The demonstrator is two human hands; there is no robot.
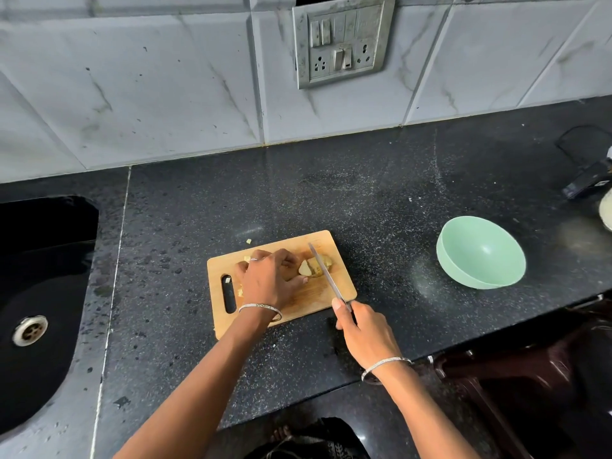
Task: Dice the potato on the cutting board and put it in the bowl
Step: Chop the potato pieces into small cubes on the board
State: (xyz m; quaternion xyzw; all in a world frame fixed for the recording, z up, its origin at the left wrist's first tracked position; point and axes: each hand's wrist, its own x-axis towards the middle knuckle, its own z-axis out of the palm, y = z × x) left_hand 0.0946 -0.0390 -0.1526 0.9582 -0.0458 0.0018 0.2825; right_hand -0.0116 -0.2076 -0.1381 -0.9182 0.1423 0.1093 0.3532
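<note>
Black speckled stone counter point(364, 193) runs left to right. Far wall: white grey-veined tiles point(165, 94), stained; metal switch-and-socket panel point(341, 41) at centre. Black sink point(49, 260) at left with metal drain point(29, 330). Dark brown chair point(496, 385) near right. Glossy dark floor point(381, 422).

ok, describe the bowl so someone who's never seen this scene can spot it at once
Start at the black speckled counter under the tiled wall. A wooden cutting board lies on it; look to the board's right, apart from it. The bowl there is round, pale mint green and empty, the only green thing on the dark stone.
</note>
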